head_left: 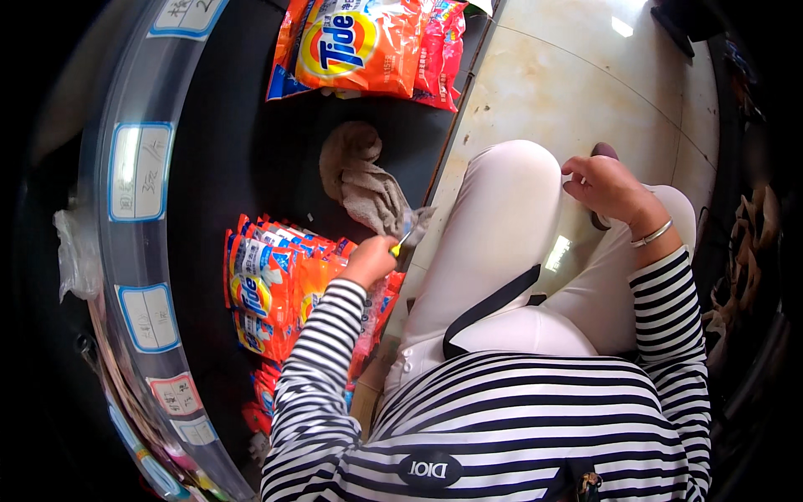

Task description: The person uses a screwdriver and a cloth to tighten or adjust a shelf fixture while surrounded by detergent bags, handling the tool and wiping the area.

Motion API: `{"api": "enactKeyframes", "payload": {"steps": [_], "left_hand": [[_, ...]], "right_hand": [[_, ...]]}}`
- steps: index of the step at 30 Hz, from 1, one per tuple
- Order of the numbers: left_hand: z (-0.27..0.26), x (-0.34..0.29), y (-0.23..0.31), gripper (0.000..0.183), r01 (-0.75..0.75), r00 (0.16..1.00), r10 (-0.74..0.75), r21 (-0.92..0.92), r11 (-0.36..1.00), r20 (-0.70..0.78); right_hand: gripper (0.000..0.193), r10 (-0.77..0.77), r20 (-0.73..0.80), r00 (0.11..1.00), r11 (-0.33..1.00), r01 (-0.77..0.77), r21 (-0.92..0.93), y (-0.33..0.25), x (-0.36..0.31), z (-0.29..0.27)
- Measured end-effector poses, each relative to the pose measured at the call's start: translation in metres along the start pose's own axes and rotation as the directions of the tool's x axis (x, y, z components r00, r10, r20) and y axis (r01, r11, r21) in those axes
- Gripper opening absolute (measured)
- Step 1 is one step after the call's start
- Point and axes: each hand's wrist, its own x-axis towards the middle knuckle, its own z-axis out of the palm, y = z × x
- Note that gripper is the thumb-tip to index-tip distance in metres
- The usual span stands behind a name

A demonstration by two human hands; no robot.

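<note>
My left hand [370, 261] is closed on a small tool with a yellow-green handle [396, 249]. A thin, shiny part sticks out beyond the fingers; its exact kind is unclear. Right beside that shiny part lies the end of a crumpled grey-beige rag [374, 191], spread on the dark shelf [251, 159]. Under my left wrist and forearm stand orange detergent bags [266, 280], packed in a row. My right hand [606, 184], a bangle at its wrist, is over my knees with its fingers loosely curled in, and nothing shows in them.
More orange detergent bags [355, 46] stand at the shelf's far end, with pink bags [439, 54] beside them. A curved rail with label cards [140, 171] runs along the left. Glossy floor tiles [552, 84] lie to the right, and brown bags [744, 259] are at the far right.
</note>
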Motion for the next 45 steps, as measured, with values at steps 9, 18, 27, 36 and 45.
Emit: {"api": "enactKeyframes", "payload": {"steps": [9, 18, 27, 36, 45], "left_hand": [[0.038, -0.049, -0.005, 0.036, 0.112, 0.994, -0.113, 0.093, 0.989, 0.008], [0.123, -0.072, -0.047, 0.04, -0.024, 0.956, 0.007, -0.055, 0.998, -0.293], [0.123, -0.07, -0.049, 0.043, 0.041, 0.942, -0.172, -0.412, 0.91, -0.288], [0.125, -0.074, -0.051, 0.042, -0.04, 0.923, -0.14, -0.452, 0.891, -0.358], [0.05, -0.042, -0.011, 0.024, -0.044, 0.997, 0.059, 0.326, 0.944, -0.039]], "right_hand": [[0.023, 0.001, 0.034, 0.999, 0.999, 0.001, -0.046, -0.005, 0.007, 0.003], [0.024, -0.064, 0.051, 0.997, 0.988, 0.07, -0.14, -0.004, 0.01, 0.009], [0.027, 0.074, 0.161, 0.984, 0.978, -0.04, -0.204, -0.032, 0.008, -0.005], [0.027, 0.041, 0.141, 0.989, 0.975, -0.009, -0.222, -0.013, 0.014, 0.01], [0.027, -0.005, 0.195, 0.981, 0.982, 0.041, -0.184, -0.008, 0.016, 0.004]]}}
